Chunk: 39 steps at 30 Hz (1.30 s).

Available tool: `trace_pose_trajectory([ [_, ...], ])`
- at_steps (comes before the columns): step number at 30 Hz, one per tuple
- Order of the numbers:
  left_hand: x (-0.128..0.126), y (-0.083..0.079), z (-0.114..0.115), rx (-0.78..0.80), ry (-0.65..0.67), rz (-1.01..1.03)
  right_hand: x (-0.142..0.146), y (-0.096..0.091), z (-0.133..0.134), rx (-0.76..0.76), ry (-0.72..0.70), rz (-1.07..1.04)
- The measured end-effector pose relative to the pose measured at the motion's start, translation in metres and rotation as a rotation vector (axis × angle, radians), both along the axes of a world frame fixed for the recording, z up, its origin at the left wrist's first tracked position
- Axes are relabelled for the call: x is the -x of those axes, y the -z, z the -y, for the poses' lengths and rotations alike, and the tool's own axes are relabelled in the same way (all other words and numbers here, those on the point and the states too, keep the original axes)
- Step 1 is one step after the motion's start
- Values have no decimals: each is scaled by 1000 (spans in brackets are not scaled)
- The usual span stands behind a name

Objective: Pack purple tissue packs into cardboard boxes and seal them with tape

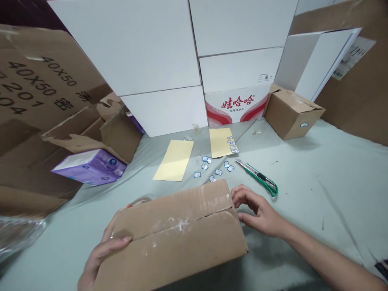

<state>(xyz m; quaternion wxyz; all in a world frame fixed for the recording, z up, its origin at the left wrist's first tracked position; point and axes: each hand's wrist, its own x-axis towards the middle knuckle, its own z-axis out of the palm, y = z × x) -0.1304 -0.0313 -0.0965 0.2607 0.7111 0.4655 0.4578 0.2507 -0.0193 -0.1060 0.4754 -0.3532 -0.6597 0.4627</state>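
A brown cardboard box (182, 238) with a taped seam along its top is tilted up in front of me. My left hand (104, 246) grips its left end, thumb on top and fingers round the far side. At the right end, my right hand (257, 210) has its fingers curled against the box's edge, thumb apart below; the fingertips are partly hidden behind the cardboard. Just beyond the box lie several small blue-edged stickers (218, 172). A green utility knife (260, 178) with its blade out rests past my right hand. Part of a tape roll (142, 200) shows behind the box.
Two yellow sheets (174, 161) lie farther back, the right one bearing several stickers. A smaller taped box (291, 113) with one sticker stands back right. At left are an open carton (118, 133) and a purple tissue pack (91, 167). White boxes (163, 113) wall the back.
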Motion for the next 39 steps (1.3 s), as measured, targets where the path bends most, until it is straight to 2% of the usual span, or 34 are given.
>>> trace_pose_trajectory([
  [5,5,6,-2,-62,-29,43,8,11,2,146,37,-119],
  [11,1,9,0,-60,-75,97,16,8,8,310,83,-251],
  [15,0,8,-1,-72,-57,126,17,7,10,343,85,-274],
  [23,5,11,-1,-80,-48,122,19,8,11,301,96,-297],
  [29,1,10,-2,-46,-97,162,18,9,11,303,111,-274],
  [32,-4,6,-1,-45,-135,162,15,9,11,224,110,-221],
  [36,-8,3,2,-24,-129,135,11,3,11,56,186,-67],
  [39,-8,3,4,-16,-128,122,13,-3,12,37,235,-36],
])
